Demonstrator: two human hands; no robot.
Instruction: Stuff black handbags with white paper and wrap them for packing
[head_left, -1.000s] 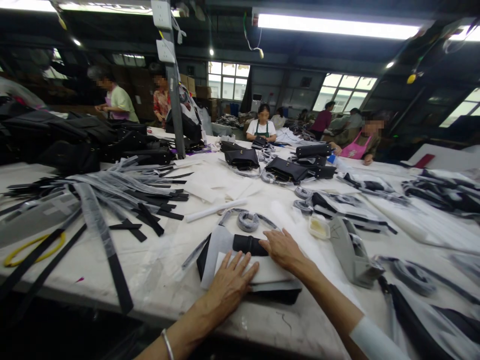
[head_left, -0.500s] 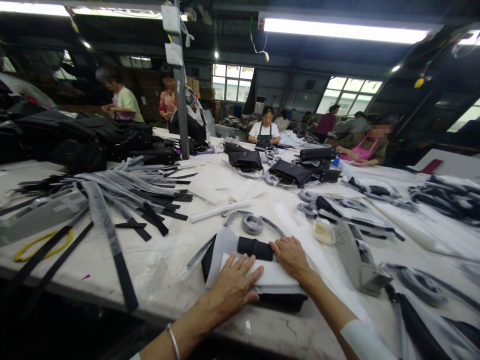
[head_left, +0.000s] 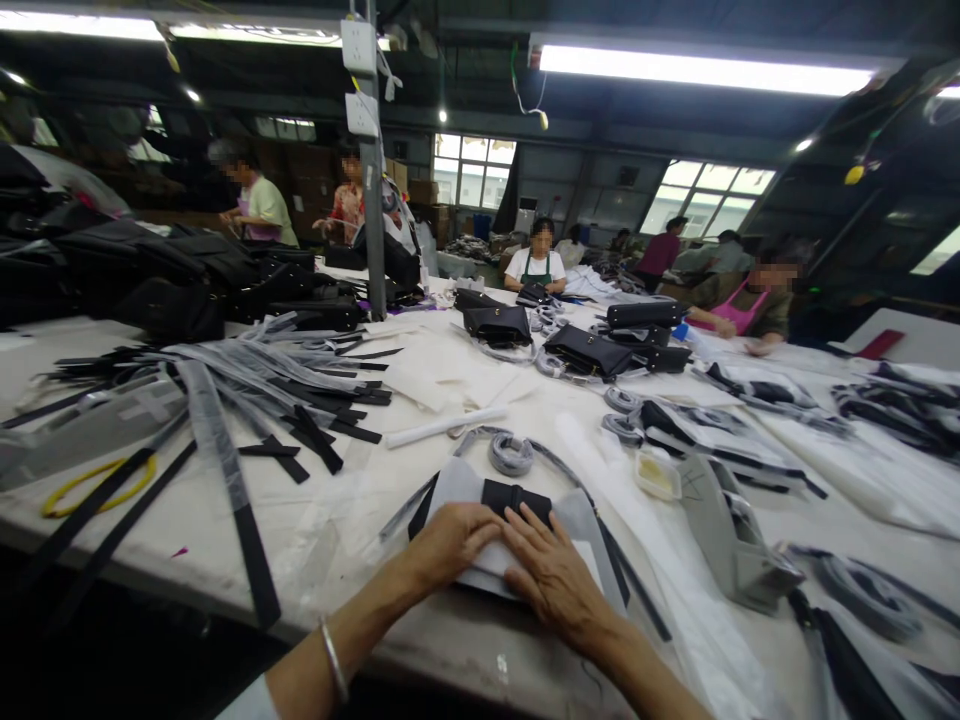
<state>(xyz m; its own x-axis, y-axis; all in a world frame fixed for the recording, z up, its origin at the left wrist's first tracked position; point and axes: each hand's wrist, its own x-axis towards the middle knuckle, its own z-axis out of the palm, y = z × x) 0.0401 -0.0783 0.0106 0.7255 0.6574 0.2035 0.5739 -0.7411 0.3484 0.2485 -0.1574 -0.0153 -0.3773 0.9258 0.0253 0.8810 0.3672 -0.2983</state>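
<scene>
A black bag (head_left: 516,497) wrapped in white paper (head_left: 457,482) lies at the near edge of the table (head_left: 352,520). The left hand (head_left: 448,537) curls onto the paper, and the right hand (head_left: 553,575) presses flat beside it, fingers spread. Coiled straps (head_left: 511,453) lie just beyond, and black strips (head_left: 300,400) spread well to the left.

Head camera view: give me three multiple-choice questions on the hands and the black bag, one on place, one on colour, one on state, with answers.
1. Where does the black bag lie?
A. at the table's near edge
B. on the floor
C. on a shelf

2. What colour is the loop at the left of the table?
A. red
B. yellow
C. blue

3. What does the left hand do?
A. hangs off the table
B. holds a cup
C. presses on the white sheet

Answers: A, the bag lies just before both hands; B, the loop is yellow; C, the left hand lies on the sheet beside the right hand.
</scene>
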